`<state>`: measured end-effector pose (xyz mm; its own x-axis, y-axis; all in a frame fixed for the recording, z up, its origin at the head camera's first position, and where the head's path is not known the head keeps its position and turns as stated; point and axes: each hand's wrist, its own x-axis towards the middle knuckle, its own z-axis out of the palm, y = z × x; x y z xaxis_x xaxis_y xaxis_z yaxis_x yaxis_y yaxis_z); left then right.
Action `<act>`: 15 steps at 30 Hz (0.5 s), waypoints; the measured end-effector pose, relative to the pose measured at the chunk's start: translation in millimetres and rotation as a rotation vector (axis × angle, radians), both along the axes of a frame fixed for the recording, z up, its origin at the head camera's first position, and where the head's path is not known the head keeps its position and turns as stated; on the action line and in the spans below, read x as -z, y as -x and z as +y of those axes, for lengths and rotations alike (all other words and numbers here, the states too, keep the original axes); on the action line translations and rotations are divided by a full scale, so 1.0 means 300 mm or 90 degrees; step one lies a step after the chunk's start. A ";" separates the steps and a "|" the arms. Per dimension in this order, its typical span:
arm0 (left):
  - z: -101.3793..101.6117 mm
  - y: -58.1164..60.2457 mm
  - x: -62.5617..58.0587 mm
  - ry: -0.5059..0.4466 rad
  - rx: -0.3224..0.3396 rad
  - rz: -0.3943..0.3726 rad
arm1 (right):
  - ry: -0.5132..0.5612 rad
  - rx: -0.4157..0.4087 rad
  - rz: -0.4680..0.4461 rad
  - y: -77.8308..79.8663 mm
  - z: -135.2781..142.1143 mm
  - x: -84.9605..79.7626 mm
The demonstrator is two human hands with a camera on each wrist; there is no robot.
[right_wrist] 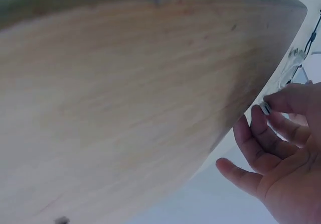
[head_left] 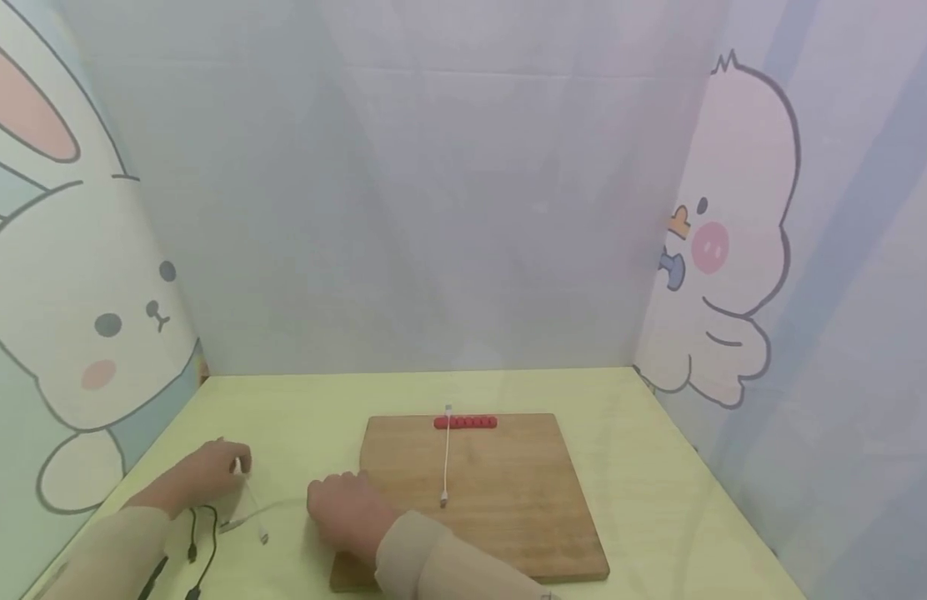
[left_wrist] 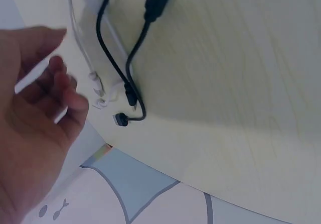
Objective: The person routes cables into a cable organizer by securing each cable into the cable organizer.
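Note:
My left hand (head_left: 212, 468) is above the left side of the table, close to a white cable (head_left: 253, 504). In the left wrist view its thumb and loosely bent fingers are apart, with nothing between them. Beside the cutting board's left edge, my right hand (head_left: 351, 510) pinches the small end of a white USB cable (right_wrist: 265, 107) between thumb and forefinger. That cable stretches left toward a plug lying near the other white cable. On the wooden cutting board (head_left: 516, 500), another white USB cable (head_left: 445, 462) lies across a red slotted strip (head_left: 474, 422) near its left end.
Black cables (head_left: 208, 542) lie at the table's left front, partly behind my left sleeve. The pale yellow table (head_left: 283, 408) is enclosed by curtains (head_left: 433, 208) with cartoon animals on both sides.

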<state>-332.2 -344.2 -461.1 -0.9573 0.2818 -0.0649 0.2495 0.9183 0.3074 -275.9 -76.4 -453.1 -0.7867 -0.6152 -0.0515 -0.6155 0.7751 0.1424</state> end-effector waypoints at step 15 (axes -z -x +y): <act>0.058 -0.058 -0.026 -0.111 0.093 -0.143 | -0.012 -0.046 0.020 0.015 0.069 -0.047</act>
<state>-314.7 -326.7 -453.2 -0.8730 0.4409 -0.2087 0.2828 0.8060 0.5199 -280.5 -55.7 -439.0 -0.7416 -0.6697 -0.0392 -0.6649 0.7259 0.1761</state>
